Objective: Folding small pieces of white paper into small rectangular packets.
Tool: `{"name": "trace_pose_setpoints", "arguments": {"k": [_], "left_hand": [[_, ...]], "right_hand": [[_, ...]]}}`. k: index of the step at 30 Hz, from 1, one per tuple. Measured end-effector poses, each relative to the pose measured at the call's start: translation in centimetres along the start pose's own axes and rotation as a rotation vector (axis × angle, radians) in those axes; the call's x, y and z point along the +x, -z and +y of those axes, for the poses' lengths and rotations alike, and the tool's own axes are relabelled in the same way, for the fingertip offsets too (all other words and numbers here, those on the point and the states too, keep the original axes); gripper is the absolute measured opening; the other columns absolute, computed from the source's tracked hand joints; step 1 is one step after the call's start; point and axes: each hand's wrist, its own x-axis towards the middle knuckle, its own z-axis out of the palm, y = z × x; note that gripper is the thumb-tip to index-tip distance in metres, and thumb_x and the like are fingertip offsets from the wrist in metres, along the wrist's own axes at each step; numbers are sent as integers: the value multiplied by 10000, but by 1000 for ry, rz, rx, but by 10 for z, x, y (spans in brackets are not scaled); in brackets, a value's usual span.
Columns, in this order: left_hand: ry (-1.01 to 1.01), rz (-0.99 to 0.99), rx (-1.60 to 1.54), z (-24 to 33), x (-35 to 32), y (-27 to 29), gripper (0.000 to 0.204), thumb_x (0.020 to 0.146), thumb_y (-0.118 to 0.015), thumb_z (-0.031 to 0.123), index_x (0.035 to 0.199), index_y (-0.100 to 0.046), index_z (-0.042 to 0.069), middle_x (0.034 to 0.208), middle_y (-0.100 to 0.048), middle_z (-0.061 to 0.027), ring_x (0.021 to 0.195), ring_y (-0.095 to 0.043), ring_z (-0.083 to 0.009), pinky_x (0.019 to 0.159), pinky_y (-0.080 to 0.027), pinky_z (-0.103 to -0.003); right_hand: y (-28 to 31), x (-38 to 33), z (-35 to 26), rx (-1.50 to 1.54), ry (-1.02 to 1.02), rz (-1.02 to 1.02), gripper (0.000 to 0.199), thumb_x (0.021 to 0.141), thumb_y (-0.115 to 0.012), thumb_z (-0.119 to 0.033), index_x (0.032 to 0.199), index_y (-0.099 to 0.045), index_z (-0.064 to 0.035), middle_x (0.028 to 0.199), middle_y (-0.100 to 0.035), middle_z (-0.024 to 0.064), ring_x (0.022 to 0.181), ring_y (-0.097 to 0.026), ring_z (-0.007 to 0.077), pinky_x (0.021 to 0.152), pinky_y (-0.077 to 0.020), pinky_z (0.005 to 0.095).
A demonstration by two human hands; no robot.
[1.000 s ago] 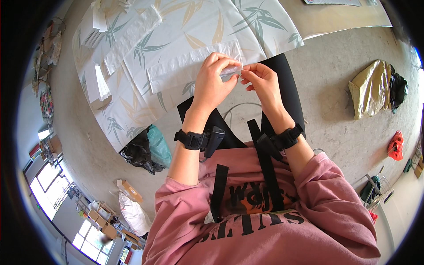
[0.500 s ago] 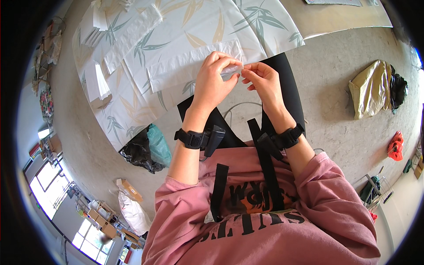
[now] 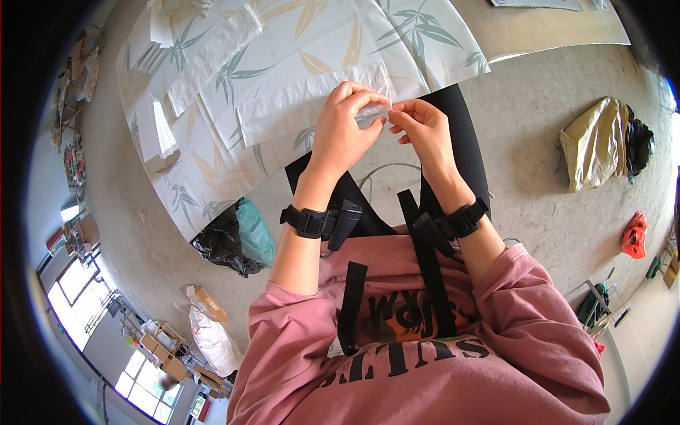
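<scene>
Translucent white plastic, a long flat bag (image 3: 312,106), is lying across a table covered in a pale cloth printed with green and tan bamboo leaves (image 3: 283,42). In the head view, looking straight down, the person's left hand (image 3: 343,131) is pinching the bag's right-hand end between thumb and fingertips, closed on the film. The right hand (image 3: 421,127) is hovering just to the right of that pinch, its thumb and forefinger pressed together on what looks like the same thin edge or a small strip of it; the detail is too fine to tell which.

Left of the pinch, the rest of the bag is resting flat on the cloth. Farther left, stacks of folded white bags (image 3: 152,131) are sitting near the table edge. Below the pinch, a black sheet (image 3: 460,142) is hanging down in front of the person, and black wrist straps (image 3: 312,221) are circling both forearms above pink sleeves (image 3: 538,319).

Judging from this, separating the thin layers is going best with light fingertip pressure: keeping the left pinch steady as an anchor, sliding the right thumb against the forefinger to part the film, and pulling gently sideways so the plastic is not stretching or tearing.
</scene>
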Motion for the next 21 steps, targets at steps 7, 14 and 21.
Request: {"name": "trace_pose_setpoints", "arguments": {"k": [7, 14, 21], "left_hand": [[7, -25, 25, 2, 0, 1, 259, 711, -690, -15, 955, -692, 70, 969, -579, -54, 962, -587, -206, 842, -504, -312], [-9, 6, -40, -2, 1, 0, 190, 754, -666, -33, 920, -695, 53, 959, -604, -53, 907, -622, -180, 783, -527, -290], [-64, 35, -3, -3, 3, 2, 128, 770, -660, -36, 879, -688, 26, 913, -655, -55, 799, -657, -175, 707, -549, -284]], "right_hand": [[0, 1, 0, -3, 10, 10, 103, 845, -627, -104, 888, -639, -11, 768, -652, 21, 677, -600, 78, 573, -451, 210], [-1, 3, 2, -6, 41, -15, 95, 843, -628, -104, 878, -640, -16, 727, -626, 4, 635, -573, 68, 549, -435, 199], [-5, 4, 0, -39, 112, 10, 100, 826, -649, -86, 838, -637, 12, 655, -567, -21, 584, -494, 35, 520, -393, 189]]}}
